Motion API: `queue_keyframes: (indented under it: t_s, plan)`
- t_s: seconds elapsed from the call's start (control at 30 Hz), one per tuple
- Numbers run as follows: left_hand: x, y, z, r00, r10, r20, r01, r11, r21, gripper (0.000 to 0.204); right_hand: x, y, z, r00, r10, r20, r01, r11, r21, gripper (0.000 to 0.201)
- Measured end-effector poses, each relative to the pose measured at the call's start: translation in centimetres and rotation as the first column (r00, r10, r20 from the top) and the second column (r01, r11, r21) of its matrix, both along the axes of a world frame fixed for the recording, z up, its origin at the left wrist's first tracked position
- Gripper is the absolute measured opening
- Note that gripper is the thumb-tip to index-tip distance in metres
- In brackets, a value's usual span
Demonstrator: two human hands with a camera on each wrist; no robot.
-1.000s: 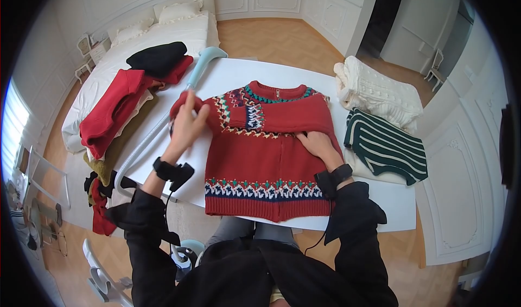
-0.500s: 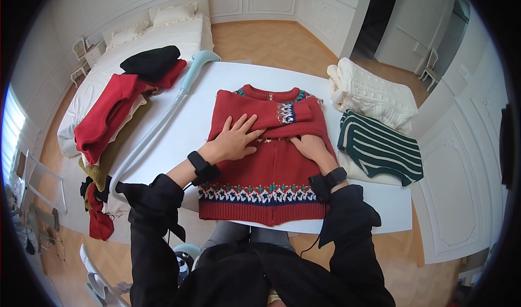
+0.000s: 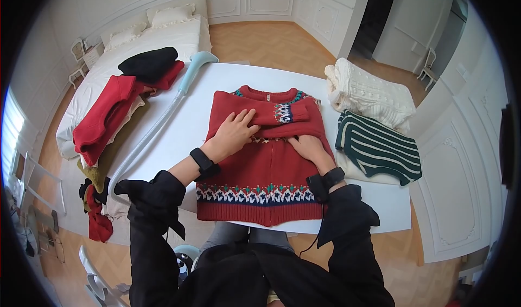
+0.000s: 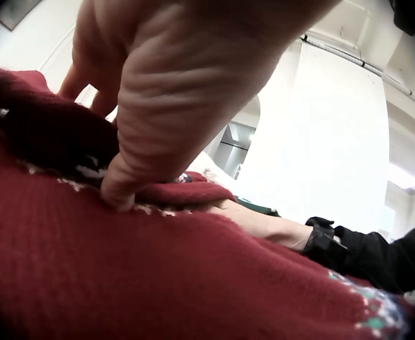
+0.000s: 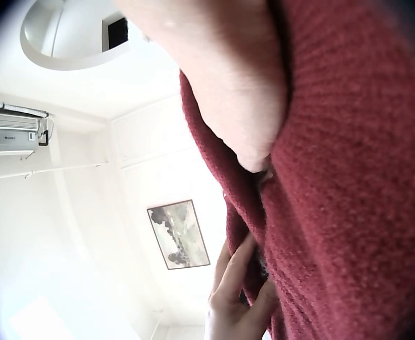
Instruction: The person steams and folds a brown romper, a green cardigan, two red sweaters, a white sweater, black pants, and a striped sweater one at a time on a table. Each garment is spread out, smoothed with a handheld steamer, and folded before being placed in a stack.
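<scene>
A red patterned cardigan [image 3: 244, 168] lies front up on the white table [image 3: 179, 139], both sleeves crossed over its chest. On the upper sleeve and chest at the left rests my left hand [image 3: 232, 137], fingers spread; its thumb touches the knit in the left wrist view. My right hand [image 3: 308, 146] lies at the right side of the chest, its fingertips hidden under the folded sleeve. In the right wrist view the red knit [image 5: 356, 177] surrounds the right hand [image 5: 229, 78], and its fingers' shape does not show.
A pale blue-headed hose [image 3: 187, 79] runs along the table's left side, beside piled red [image 3: 103, 117], black and olive clothes. At the right lie a cream cable-knit sweater [image 3: 374, 95] and a green striped knit [image 3: 380, 149]. A bed [image 3: 179, 36] stands behind.
My left hand has brought the left sleeve across the chest, let it go and come to rest flat on it. The right hand has stayed under the sleeve.
</scene>
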State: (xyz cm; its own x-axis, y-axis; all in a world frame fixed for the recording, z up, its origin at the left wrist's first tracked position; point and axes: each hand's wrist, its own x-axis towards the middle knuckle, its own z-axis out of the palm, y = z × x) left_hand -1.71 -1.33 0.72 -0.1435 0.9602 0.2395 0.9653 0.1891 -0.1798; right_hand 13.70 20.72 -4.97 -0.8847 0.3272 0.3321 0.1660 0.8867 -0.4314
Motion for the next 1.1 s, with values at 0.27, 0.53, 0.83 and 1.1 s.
queue_keyframes:
  t_s: [0.27,0.53,0.83,1.1]
  plan:
    - [-0.6,0.7,1.0,0.973,0.032,-0.227,-0.037,0.999,-0.020,0.017,0.2,-0.9,1.7,0.969,-0.066,0.239,0.074,0.997,-0.027,0.056]
    - [-1.6,0.0,0.6,0.998,-0.009,-0.058,0.015,0.996,0.090,0.025,0.4,-1.2,1.7,0.977,-0.051,0.205,0.058,0.998,-0.030,0.052]
    - [0.6,2.4,-0.1,0.978,-0.112,0.174,0.089,0.987,0.136,0.033,0.4,-1.2,1.5,0.989,-0.045,0.141,0.050,0.998,-0.029,0.048]
    - [0.4,3.4,0.2,0.996,0.020,-0.089,-0.007,0.990,0.139,0.012,0.3,-1.3,1.7,0.981,-0.037,0.189,0.046,0.998,-0.048,0.053]
